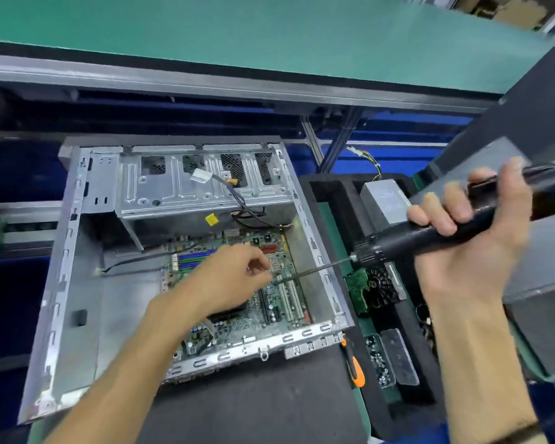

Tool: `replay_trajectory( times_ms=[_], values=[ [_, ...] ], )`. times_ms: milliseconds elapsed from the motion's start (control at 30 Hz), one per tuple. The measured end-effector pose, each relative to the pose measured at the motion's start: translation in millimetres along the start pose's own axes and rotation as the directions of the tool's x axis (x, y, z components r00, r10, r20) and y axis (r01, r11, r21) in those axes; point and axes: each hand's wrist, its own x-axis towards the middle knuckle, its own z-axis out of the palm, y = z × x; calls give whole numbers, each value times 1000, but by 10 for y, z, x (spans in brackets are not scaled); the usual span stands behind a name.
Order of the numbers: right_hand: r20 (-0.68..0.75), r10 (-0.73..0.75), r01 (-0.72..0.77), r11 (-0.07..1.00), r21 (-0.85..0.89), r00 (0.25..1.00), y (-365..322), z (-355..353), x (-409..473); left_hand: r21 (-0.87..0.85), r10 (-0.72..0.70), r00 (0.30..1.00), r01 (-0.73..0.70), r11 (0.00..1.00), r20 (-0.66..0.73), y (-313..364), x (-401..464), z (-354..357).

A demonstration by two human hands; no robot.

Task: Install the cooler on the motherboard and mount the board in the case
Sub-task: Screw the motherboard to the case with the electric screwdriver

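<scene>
The open metal case (pixel 77 251) lies flat on a black mat. A green motherboard (pixel 279 302) sits inside it at the right. My left hand (pixel 228 277) reaches over the board, its fingertips pinched together at the tip of a screwdriver bit; what they pinch is too small to tell. My right hand (pixel 471 232) grips a black electric screwdriver (pixel 430 238), whose long bit (pixel 314 270) slants down-left to the board. A black finned cooler (pixel 378 286) rests outside the case, in the foam tray to the right.
A black foam tray (pixel 337 200) right of the case holds a grey power supply (pixel 385 200), a small green board (pixel 356 286) and a compartment of screws (pixel 378 360). An orange-handled tool (pixel 356 370) lies by the case's front corner. Cables (pixel 237 193) trail over the drive cage.
</scene>
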Motion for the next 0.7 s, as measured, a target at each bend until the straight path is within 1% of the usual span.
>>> replay_trajectory(
  times_ms=[100, 233, 367, 533, 700],
  values=[
    [77, 52, -42, 991, -129, 996, 170, 155, -8, 94, -1, 997, -6, 996, 73, 4, 37, 166],
    [140, 78, -43, 971, -235, 987, 308, 185, -66, 163, -20, 998, 9, 987, 64, -50, 60, 309],
    [189, 72, -14, 956, -293, 979, 411, 169, -127, 229, -20, 998, 8, 973, 52, -88, 62, 389],
    [192, 78, -8, 940, -342, 978, 474, 163, -165, 270, 2, 999, -16, 963, 51, -105, 84, 430],
    [216, 125, -38, 929, -369, 968, 500, 152, -179, 319, 10, 999, -22, 947, 39, -117, 66, 434]
  ],
)
